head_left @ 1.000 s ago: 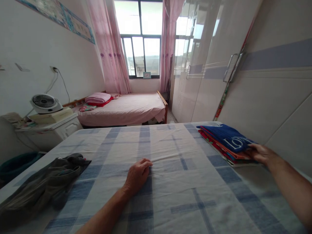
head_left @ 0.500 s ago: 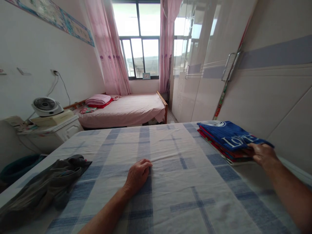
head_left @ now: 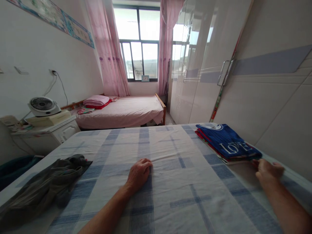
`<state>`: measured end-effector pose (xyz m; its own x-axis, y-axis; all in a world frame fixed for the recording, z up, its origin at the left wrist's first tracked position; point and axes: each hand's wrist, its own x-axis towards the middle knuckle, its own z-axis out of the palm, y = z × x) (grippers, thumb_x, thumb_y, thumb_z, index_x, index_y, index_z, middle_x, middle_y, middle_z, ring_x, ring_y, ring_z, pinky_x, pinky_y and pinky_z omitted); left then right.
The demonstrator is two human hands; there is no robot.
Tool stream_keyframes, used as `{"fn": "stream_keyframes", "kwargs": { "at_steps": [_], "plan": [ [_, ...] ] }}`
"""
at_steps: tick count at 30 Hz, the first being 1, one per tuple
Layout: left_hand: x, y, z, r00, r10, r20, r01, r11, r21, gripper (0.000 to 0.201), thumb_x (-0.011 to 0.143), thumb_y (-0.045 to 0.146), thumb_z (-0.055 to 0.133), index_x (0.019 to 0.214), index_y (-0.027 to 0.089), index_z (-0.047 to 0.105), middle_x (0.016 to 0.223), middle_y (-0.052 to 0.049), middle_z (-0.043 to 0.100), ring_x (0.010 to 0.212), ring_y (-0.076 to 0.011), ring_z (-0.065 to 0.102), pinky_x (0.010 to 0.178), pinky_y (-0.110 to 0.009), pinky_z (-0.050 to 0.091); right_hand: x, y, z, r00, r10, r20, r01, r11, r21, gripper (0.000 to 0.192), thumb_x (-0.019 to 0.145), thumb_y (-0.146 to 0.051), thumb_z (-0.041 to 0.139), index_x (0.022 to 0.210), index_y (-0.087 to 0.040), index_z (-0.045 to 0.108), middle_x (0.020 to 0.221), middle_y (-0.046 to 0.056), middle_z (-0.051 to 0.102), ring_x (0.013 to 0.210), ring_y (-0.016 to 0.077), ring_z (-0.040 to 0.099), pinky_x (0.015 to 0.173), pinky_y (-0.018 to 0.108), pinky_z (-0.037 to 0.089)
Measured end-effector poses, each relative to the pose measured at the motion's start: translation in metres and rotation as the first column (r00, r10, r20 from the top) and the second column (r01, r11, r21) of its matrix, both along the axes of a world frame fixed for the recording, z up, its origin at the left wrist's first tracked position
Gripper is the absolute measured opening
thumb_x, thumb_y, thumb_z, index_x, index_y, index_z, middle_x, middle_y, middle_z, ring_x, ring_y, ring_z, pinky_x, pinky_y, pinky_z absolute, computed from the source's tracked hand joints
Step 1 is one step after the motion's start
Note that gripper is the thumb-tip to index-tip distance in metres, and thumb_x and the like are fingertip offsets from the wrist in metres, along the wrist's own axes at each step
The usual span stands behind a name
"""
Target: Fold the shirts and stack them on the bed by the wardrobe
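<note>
My right hand (head_left: 270,169) curls at the near corner of a folded, white-lettered dark-blue cloth stack (head_left: 225,141), its hold unclear to me from here; my left hand (head_left: 138,171) rests half-curled on a blue-and-white checked sheet (head_left: 168,182), pinch unclear; a glossy pale wardrobe (head_left: 263,104) rises beyond the stack; a crumpled dark-grey garment (head_left: 46,188) lies left.

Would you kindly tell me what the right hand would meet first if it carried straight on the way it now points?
The right hand would most likely meet the near edge of the blue-topped folded stack; whether the two are touching now is hard to tell.
</note>
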<state>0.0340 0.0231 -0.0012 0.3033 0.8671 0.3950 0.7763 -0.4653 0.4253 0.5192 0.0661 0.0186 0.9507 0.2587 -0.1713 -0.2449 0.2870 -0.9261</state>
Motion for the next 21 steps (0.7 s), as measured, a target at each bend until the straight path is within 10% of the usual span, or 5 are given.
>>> {"fn": "stream_keyframes", "kwargs": {
  "at_steps": [6, 12, 15, 21],
  "plan": [
    [-0.001, 0.0, 0.001, 1.0, -0.003, 0.021, 0.003, 1.0, -0.006, 0.028, 0.076, 0.004, 0.045, 0.084, 0.022, 0.066, 0.096, -0.001, 0.065, 0.091, -0.015, 0.059, 0.082, -0.026, 0.044, -0.068, -0.001, 0.024, 0.911, 0.261, 0.318, -0.277, 0.961, 0.004, 0.041, 0.056, -0.004, 0.052, 0.093, -0.023, 0.052, 0.094, 0.005, 0.063, 0.058, 0.0086, 0.056, 0.046, 0.018, 0.044],
    [-0.004, -0.001, 0.0, 0.999, -0.019, 0.033, 0.019, 1.0, -0.004, 0.03, 0.075, 0.003, 0.045, 0.084, 0.023, 0.066, 0.096, -0.001, 0.065, 0.091, -0.0146, 0.058, 0.082, -0.025, 0.043, -0.213, 0.0, 0.009, 0.498, 0.78, 0.379, -0.781, 0.593, -0.195, 0.029, 0.062, -0.02, 0.053, 0.091, -0.019, 0.059, 0.08, 0.002, 0.065, 0.057, 0.0094, 0.059, 0.05, 0.021, 0.048],
    [-0.005, -0.002, -0.002, 0.999, -0.032, 0.026, 0.031, 0.999, 0.015, 0.029, 0.076, 0.004, 0.045, 0.084, 0.022, 0.066, 0.096, -0.001, 0.065, 0.091, -0.0143, 0.059, 0.083, -0.025, 0.044, -0.268, -0.001, -0.009, 0.341, 0.85, 0.402, -0.84, 0.467, -0.276, 0.03, 0.063, -0.02, 0.048, 0.091, -0.018, 0.058, 0.079, 0.003, 0.065, 0.056, 0.0099, 0.059, 0.049, 0.022, 0.047],
    [-0.014, 0.005, 0.002, 0.993, 0.017, -0.114, -0.008, 0.997, 0.081, 0.028, 0.077, 0.006, 0.047, 0.085, 0.024, 0.066, 0.095, 0.001, 0.066, 0.09, -0.0139, 0.059, 0.081, -0.023, 0.045, -0.302, -0.01, -0.024, 0.088, 0.832, 0.548, -0.808, 0.381, -0.449, 0.026, 0.066, -0.016, 0.045, 0.086, -0.02, 0.06, 0.071, -0.002, 0.063, 0.053, 0.0105, 0.057, 0.056, 0.025, 0.047]
  ]
}}
